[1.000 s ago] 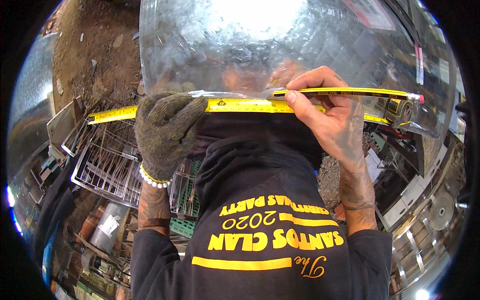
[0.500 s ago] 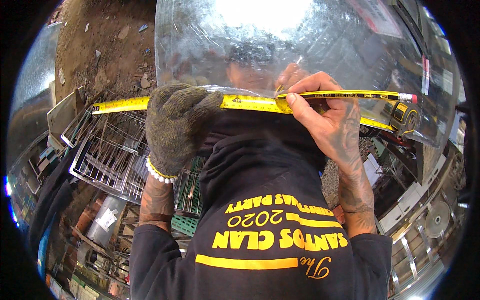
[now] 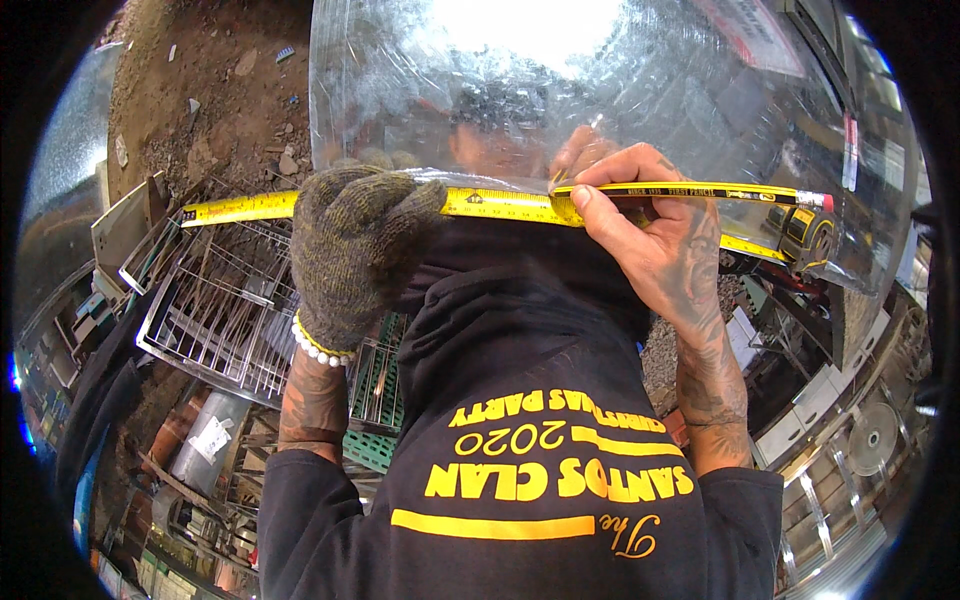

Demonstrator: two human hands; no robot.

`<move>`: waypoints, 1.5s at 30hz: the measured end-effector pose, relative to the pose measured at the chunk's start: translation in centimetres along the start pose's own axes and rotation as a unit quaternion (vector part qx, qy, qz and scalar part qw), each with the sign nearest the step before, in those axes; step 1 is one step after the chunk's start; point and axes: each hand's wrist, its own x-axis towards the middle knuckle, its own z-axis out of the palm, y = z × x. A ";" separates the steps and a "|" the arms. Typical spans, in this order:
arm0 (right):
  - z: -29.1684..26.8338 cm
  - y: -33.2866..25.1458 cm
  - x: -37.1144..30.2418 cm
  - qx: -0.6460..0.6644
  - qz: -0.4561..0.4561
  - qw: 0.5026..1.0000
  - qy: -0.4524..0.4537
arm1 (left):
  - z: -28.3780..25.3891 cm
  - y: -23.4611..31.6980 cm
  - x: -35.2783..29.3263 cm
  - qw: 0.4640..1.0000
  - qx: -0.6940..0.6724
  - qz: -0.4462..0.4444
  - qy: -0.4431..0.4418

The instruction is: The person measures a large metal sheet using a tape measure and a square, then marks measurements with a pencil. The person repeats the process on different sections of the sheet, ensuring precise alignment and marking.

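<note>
A yellow tape measure [image 3: 500,205] stretches along the near edge of a shiny metal sheet [image 3: 420,110]. Its black and yellow case [image 3: 808,235] rests at the sheet's right end, and the free end sticks out past the left edge. My left hand [image 3: 352,225], in a dark knitted glove, is closed over the blade and presses it against the sheet's edge. My bare right hand [image 3: 650,215] pinches a black and yellow pencil [image 3: 740,190]. The pencil's tip end touches or nearly touches the sheet just above the blade, and its eraser points right.
Below the tape at left stands a wire rack [image 3: 215,320]. Dirt ground [image 3: 215,100] with scattered scraps lies beyond the sheet's left edge. A metal cylinder [image 3: 208,440] lies at lower left. At right are a round metal disc [image 3: 873,438] and metal frames.
Almost nothing differs. Both hands, the tape and the pencil keep their places, with only a very slight shift of the surroundings at left.
</note>
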 end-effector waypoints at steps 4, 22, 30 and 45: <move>0.0 0.0 0.1 -0.003 -0.006 1.000 -0.003 | 0.0 0.0 -0.1 1.000 0.000 -0.004 -0.004; -0.1 0.0 0.1 -0.014 0.001 1.000 -0.004 | 0.0 0.1 0.1 1.000 -0.003 -0.004 0.000; -0.3 -0.6 0.2 -0.017 0.025 0.999 -0.011 | 0.0 0.1 0.1 1.000 -0.003 -0.005 0.000; -0.9 -0.6 0.4 0.145 0.059 0.986 0.061 | 0.1 -0.1 0.0 1.000 0.000 -0.005 0.002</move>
